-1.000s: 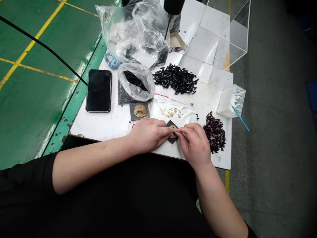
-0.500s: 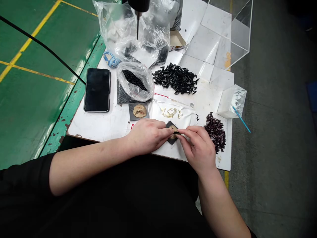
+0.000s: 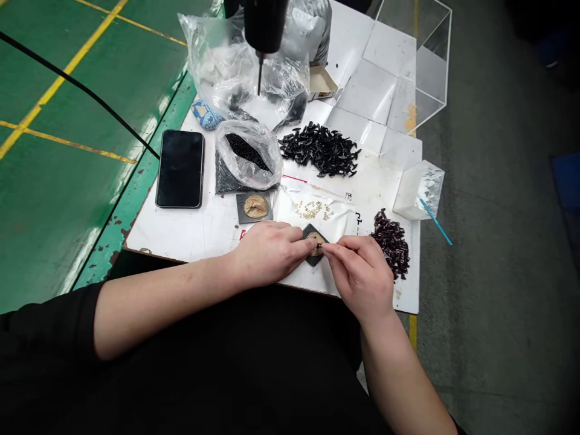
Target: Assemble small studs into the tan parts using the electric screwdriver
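Observation:
My left hand [image 3: 274, 251] is closed, its thumb and forefinger tips at a tiny dark part [image 3: 319, 245]. From the other side my right hand [image 3: 365, 272] pinches that part between thumb and forefinger. Its exact kind is too small to tell. Beneath the fingertips lies a dark square block [image 3: 312, 230] with a tan round pad, partly covered by my fingers. Several small gold rings [image 3: 310, 209] are spread on a white sheet [image 3: 285, 205] just beyond. To the right of my right hand is a heap of dark red pieces [image 3: 390, 244].
A screwdriver-like tool [image 3: 265, 27] hangs point down above plastic bags [image 3: 208, 54]. Behind the rings are a pile of black parts [image 3: 319, 151] and an open bag of black pieces [image 3: 247, 154]. A phone [image 3: 180, 169], a second padded block [image 3: 256, 206] and a translucent container [image 3: 414, 190] also stand around.
The view has shifted slightly. My fingertips have drawn a little closer around the small dark part, and less of it shows. Both hands stay over the block.

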Motion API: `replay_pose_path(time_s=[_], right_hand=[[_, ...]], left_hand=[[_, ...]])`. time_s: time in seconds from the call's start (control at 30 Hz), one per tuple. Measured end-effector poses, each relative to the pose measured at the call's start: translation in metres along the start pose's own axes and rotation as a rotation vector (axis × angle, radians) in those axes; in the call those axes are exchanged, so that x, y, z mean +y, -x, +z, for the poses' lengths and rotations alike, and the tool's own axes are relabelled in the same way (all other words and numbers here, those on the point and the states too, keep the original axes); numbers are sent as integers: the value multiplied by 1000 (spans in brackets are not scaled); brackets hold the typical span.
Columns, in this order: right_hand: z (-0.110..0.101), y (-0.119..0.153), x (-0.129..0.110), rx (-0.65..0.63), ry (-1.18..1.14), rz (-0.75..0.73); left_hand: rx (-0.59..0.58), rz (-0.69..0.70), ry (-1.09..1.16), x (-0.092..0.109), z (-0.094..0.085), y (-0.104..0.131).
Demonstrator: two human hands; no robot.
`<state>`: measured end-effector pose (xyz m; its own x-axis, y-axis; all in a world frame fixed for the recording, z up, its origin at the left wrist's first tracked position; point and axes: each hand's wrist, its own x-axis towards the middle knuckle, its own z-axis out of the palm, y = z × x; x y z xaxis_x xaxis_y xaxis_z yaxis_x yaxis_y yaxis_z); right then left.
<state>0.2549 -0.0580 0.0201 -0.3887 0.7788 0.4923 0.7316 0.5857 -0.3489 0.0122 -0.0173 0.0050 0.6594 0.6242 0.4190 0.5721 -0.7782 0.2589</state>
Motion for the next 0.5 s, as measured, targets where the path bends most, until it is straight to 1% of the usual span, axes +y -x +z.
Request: replay_pose_path(time_s=[0.13,0.2,0.27,0.37,0.43,0.5], right_hand=[[-5,-1,-1,4,11,-38],[-11,-8,0,61,-20,-24],[-21,-23,0,148,-27,-7],[-37,-65,1,256,4,3],[-45,-103,1,333,-27,34],[-48,-148,3,405,-136,70]], left_hand=[[-14,-9,-1,1,0,1],[-7,-10,13,0,0,1],[18,-19,35,0,0,1],[73,-38,80,0,-1,0],[118,-45,114,-1,-2,-1],[159,-38,150,-1,-4,-2]])
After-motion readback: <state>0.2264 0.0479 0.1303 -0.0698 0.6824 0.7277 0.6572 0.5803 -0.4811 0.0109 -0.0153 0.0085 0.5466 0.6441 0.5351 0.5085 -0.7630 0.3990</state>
